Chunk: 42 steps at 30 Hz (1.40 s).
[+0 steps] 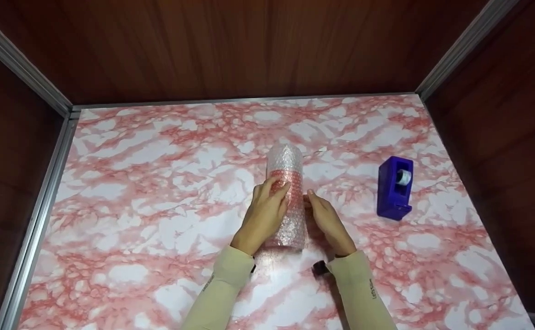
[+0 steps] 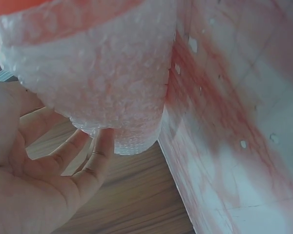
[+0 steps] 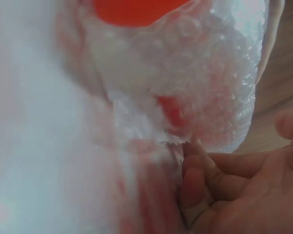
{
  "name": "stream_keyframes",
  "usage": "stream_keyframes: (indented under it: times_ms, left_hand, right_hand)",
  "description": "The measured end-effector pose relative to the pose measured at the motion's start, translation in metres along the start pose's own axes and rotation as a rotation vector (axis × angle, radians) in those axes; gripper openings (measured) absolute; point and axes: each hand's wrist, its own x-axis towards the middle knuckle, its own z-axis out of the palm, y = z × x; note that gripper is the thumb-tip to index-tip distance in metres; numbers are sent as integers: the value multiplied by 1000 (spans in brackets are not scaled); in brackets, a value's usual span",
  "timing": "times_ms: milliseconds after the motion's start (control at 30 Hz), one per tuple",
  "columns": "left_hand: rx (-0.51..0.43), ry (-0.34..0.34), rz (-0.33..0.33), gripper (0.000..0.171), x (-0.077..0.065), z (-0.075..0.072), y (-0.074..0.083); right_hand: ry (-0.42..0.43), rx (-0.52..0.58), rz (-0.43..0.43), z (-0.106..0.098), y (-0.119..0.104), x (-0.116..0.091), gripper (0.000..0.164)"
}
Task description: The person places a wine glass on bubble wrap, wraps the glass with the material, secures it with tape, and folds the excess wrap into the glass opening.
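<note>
A bubble-wrapped cylinder (image 1: 286, 158) lies on the table, with a red-orange thing showing through the wrap around its middle. My left hand (image 1: 263, 213) holds it from above and the left, its fingers curved over the wrap. In the left wrist view the fingers (image 2: 101, 151) touch the bubble wrap (image 2: 102, 78). Along the cylinder's right side is my right hand (image 1: 327, 220). Its bent fingertips (image 3: 193, 187) touch the lower edge of the wrap in the right wrist view, beside a clear strip with a jagged end (image 3: 141, 122). The thumb there stands apart from the fingers.
A purple tape dispenser (image 1: 393, 190) with a roll of clear tape stands to the right. A small pale scrap or strip (image 1: 321, 150) shows near the cylinder's far end. Dark wooden walls (image 1: 249, 50) with metal edging enclose the red-and-white marbled table (image 1: 134, 206).
</note>
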Motion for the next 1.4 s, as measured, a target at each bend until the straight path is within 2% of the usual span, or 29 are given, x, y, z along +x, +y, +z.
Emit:
stream_keyframes:
  times_ms: [300,533,867,1033,1267,1400]
  left_hand:
    - [-22,27,7,39,-1,0,-2]
    - [-39,28,4,39,-2,0,-4]
    - [-118,55,-17,41,-5,0,-12]
    - [-176,53,-33,44,-9,2,-16]
    - [-241,3,-101,53,-15,7,-20]
    - [-264,-12,-93,62,-17,9,-22]
  right_hand:
    - [35,31,95,2,-4,4,62]
    - [29,55,83,1,-5,3,62]
    - [102,85,-60,6,-3,-3,54]
    - [151,9,-140,4,-8,-8,49]
    - [199,-84,-245,4,-13,-15,43]
    - [192,-133,-348,3,-14,-19,38]
